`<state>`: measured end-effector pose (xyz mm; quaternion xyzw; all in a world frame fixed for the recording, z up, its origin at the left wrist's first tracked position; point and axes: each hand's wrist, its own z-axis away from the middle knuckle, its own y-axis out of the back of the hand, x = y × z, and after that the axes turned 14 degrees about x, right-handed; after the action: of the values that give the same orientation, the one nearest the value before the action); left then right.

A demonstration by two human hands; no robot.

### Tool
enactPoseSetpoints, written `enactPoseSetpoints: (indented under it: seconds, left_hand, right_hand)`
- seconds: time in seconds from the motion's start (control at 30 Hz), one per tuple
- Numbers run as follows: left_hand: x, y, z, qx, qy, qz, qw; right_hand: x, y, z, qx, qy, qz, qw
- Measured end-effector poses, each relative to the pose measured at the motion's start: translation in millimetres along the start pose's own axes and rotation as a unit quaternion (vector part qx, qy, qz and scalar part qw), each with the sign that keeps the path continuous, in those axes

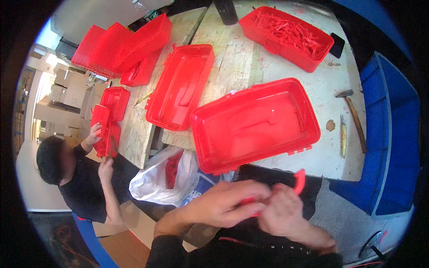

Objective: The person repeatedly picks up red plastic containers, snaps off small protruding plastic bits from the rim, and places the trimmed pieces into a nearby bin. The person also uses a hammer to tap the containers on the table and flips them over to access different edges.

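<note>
Close to my body, in front of the table edge, my left hand (234,203) and my right hand (283,212) meet over a red curved plastic piece (300,181). Its hooked end sticks out above the right hand, and a bit of red shows between the left fingers. The fingers hide most of it, so its full shape cannot be made out. Just beyond the hands lies an open red plastic box half (254,127) with notched hinge tabs along its near edge. A second red box half (181,89) lies to its left.
A red bin of red strips (290,33) stands far right beside a black phone (337,45). A hammer (354,118) and a thin yellowish tool (343,136) lie near a blue crate (393,134). At left, a co-worker (85,187) handles a red box near stacked red boxes (120,47). A white bag (154,178) hangs below.
</note>
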<state>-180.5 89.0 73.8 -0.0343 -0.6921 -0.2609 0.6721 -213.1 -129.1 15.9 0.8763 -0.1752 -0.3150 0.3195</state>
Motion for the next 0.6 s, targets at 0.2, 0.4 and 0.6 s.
enactPoseSetpoints:
  seconds: [0.2,0.4,0.6]
  left_hand:
    - [-52.3,-33.5,-101.8,-0.116,0.015,-0.43,0.895]
    - [-6.3,14.9,-125.5,0.089,0.023,-0.085,0.992]
    - [-49.6,0.1,-134.2,0.23,0.225,0.456,0.83]
  right_hand:
    - [40.1,47.9,110.1,0.221,-0.573,-0.246,0.75]
    - [63.5,67.0,103.6,0.375,-0.415,-0.357,0.748]
    - [75.6,85.4,22.0,0.338,-0.429,-0.548,0.634]
